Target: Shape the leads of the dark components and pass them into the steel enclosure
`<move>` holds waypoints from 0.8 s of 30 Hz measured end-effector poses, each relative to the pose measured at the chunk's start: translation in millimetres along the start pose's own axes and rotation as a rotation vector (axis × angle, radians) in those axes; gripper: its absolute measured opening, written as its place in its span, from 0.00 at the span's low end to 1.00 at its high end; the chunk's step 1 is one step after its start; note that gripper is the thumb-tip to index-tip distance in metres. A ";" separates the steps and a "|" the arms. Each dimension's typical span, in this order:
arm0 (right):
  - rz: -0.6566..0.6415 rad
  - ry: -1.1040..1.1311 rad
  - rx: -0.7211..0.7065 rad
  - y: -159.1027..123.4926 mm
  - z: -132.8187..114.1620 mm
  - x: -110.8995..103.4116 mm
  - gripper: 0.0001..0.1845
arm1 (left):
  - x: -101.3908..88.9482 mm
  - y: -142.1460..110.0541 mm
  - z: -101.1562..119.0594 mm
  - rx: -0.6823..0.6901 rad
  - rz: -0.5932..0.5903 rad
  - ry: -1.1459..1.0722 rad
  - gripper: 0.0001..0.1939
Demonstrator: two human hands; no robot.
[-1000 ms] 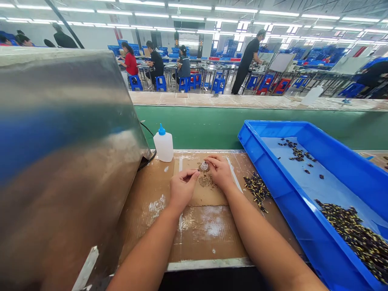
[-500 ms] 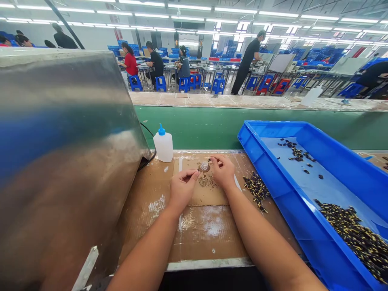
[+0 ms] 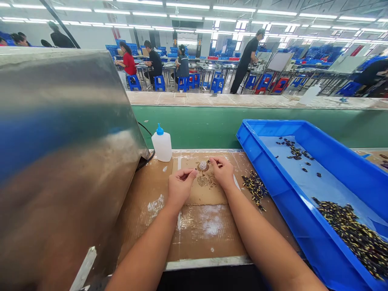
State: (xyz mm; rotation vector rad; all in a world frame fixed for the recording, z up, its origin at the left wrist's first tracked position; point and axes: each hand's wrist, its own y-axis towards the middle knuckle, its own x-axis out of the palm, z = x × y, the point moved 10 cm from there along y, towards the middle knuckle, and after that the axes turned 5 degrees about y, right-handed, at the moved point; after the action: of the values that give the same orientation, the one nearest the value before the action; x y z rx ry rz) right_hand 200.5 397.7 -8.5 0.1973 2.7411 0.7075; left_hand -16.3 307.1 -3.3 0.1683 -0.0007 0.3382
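My left hand [image 3: 182,184] is closed in a pinch at the left of a small clear container [image 3: 203,165], with a tiny dark piece at its fingertips. On the container's right, my right hand [image 3: 222,171] pinches another small dark piece [image 3: 208,161]. The container stands on a cardboard sheet [image 3: 206,198] marked with dark stains and a worn, ridged patch. To the right of my right hand lies a pile of small black and yellow pieces [image 3: 255,188] on the bench. What exactly these pieces are, I cannot tell.
A white squeeze bottle [image 3: 162,145] with a blue cap stands behind my left hand. A large blue bin [image 3: 281,194] with many more pieces sits at right. A metal housing [image 3: 66,161] borders the left. Beyond the green belt [image 3: 194,127], people sit and stand at tables.
The whole view has shifted slightly. Both hands stay pinched beside the clear container, and my right fingertips appear a little closer to it.
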 end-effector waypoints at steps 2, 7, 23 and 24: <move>-0.001 0.004 0.003 -0.2 1.2 0.4 0.18 | 0.1 0.1 -1.4 -0.003 0.001 -0.002 0.16; -0.006 0.002 0.006 -0.6 1.9 1.5 0.19 | 1.0 0.5 -3.8 0.001 0.004 -0.020 0.17; -0.021 -0.082 -0.129 -4.1 -19.1 -2.7 0.14 | 1.4 1.0 -8.6 -0.003 0.005 -0.033 0.17; -0.024 -0.086 -0.130 -4.4 -19.0 -2.9 0.14 | 2.1 1.2 -9.7 -0.013 -0.001 -0.057 0.17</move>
State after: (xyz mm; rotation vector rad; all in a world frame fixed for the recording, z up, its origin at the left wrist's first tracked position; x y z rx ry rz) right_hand 196.8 384.8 6.0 0.1621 2.6013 0.8476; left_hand -15.0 310.5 -12.6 0.1654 -0.0587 0.3324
